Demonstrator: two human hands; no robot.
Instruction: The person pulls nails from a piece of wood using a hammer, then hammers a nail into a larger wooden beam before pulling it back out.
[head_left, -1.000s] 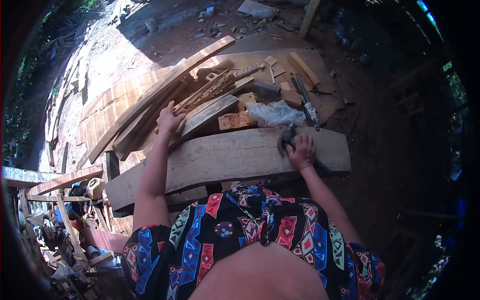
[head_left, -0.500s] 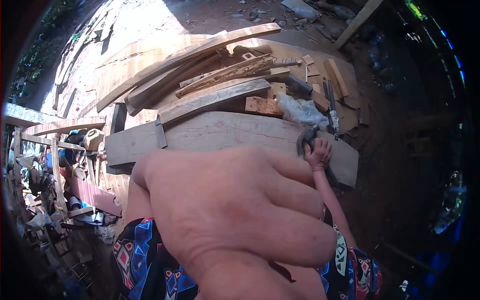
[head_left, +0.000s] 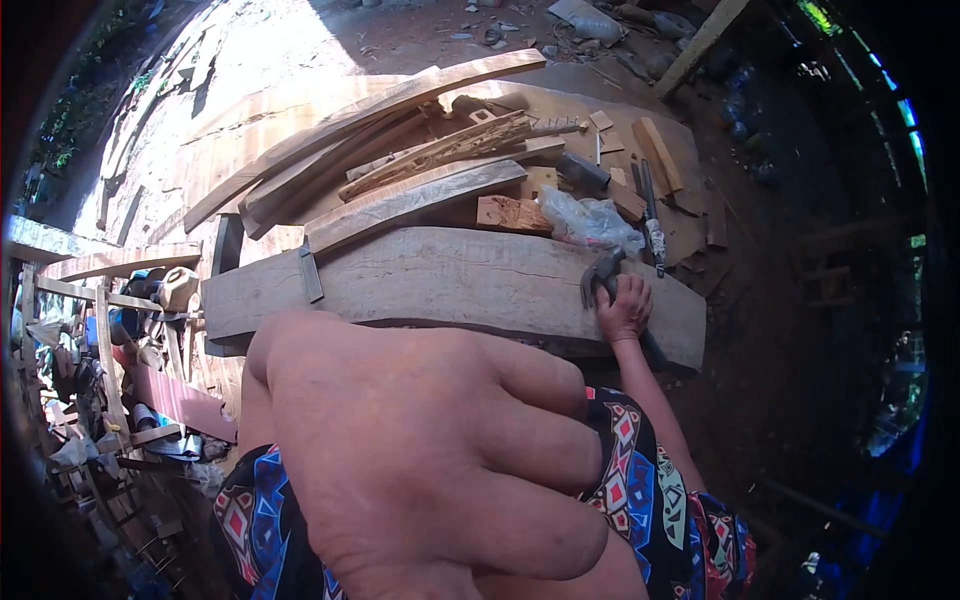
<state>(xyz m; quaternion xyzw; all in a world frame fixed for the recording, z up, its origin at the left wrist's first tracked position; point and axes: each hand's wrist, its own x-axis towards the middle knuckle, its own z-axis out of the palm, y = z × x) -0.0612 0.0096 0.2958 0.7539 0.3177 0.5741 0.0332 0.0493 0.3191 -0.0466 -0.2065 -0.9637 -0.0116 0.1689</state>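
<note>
My left hand (head_left: 420, 440) fills the lower middle, very near the camera, back of the hand toward me. Its fingers are curled and pressed together; whatever they may hold is hidden. My right hand (head_left: 626, 305) is closed round a claw hammer (head_left: 604, 275) just below its dark head. The hammer lies against the right part of a thick wooden plank (head_left: 450, 265), its handle slanting down past the near edge. A small flat metal piece (head_left: 311, 273) rests across the plank's left part.
Behind the plank lie long curved wooden beams (head_left: 400, 98), a wood block (head_left: 513, 213), a crumpled clear plastic bag (head_left: 592, 220) and a dark rod-like tool (head_left: 650, 215). To the left stands a wooden frame (head_left: 108, 340) with clutter and a yellowish jug (head_left: 178, 288).
My left hand has shifted down and left, uncovering more of the plank's near edge. The whole view has moved slightly. My right hand stays on the hammer.
</note>
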